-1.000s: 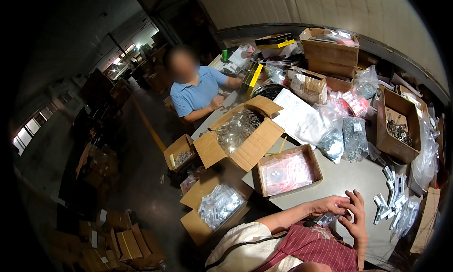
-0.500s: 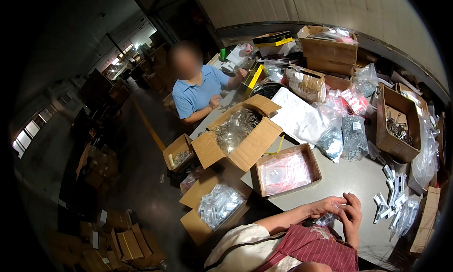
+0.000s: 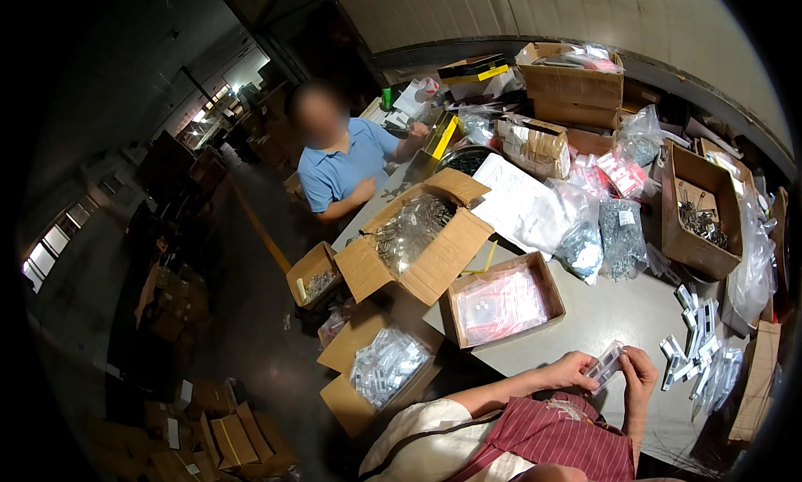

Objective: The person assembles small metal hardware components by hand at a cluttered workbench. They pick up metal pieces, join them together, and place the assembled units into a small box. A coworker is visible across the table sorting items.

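Largest first: the grey table point(image 3: 622, 315) reaches in front of me, its near part beneath and beyond my hands. The flapped carton point(image 3: 447, 261) stands beyond and to the left of my grip, well apart from it. The shallow box point(image 3: 555, 291) of plastic bags sits nearer, ahead and left of my left hand. The pile of metal pieces point(image 3: 692, 342) lies just right of my right hand, which is the nearer hand to it.

Both my hands are engaged on one item. My left hand point(image 3: 571, 372) grips its near, left part; my right hand point(image 3: 640, 368) has fingers closed on its right edge, toward the far end. Smallest item: the clear packet point(image 3: 605, 365), found between my two hands, in front of the apron. Its long axis slants from near-left to far-right. Contents: too small to identify.
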The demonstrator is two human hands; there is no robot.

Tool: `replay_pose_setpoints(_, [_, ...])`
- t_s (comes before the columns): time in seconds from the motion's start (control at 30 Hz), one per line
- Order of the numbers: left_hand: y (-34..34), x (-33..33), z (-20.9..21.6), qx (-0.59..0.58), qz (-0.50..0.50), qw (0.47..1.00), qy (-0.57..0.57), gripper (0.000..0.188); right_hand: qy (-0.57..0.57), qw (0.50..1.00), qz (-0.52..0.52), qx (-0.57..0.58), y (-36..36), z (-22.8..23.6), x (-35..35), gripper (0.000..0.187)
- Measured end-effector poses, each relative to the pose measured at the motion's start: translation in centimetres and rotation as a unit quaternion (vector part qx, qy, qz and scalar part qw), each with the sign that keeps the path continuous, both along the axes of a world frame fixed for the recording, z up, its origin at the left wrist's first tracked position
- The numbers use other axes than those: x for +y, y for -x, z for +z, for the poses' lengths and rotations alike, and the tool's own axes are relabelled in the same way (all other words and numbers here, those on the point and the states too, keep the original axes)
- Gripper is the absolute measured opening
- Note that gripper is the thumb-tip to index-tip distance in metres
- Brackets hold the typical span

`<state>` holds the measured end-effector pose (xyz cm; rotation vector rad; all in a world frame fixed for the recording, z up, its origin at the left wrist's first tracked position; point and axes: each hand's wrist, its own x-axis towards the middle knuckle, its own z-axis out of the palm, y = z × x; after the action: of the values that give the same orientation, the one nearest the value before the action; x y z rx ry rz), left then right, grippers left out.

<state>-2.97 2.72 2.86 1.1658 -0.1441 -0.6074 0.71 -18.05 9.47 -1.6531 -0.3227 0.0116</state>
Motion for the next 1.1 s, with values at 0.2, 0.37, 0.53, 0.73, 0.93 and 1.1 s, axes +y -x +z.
replay_pose_setpoints(0.2, [0.1,0.2,0.4,0.043,-0.03,0.995,0.081,0.026,0.009,0.999,0.01,0.031,0.1,0.4,-0.4,0.011])
replay_pose_setpoints(0.37, [0.4,0.0,1.6,0.065,-0.033,0.992,0.101,0.029,0.037,0.999,-0.006,-0.007,0.7,0.0,0.0,0.011])
replay_pose_setpoints(0.53, [0.2,-0.2,2.5,0.053,0.01,0.996,0.074,0.029,0.052,0.997,0.009,-0.063,0.8,0.8,0.3,0.011])
replay_pose_setpoints(0.73, [0.1,0.3,-0.4,0.032,0.038,0.995,0.086,0.02,0.118,0.975,0.059,-0.179,1.2,2.1,1.8,0.022])
replay_pose_setpoints(0.93, [0.3,-0.2,1.8,0.074,0.01,0.995,0.071,0.024,0.093,0.987,0.016,-0.127,0.9,0.1,1.0,0.012])
replay_pose_setpoints(1.1, [0.4,-0.5,2.2,0.086,-0.033,0.994,0.066,0.024,0.085,0.991,0.012,-0.1,0.8,0.6,0.5,0.011])
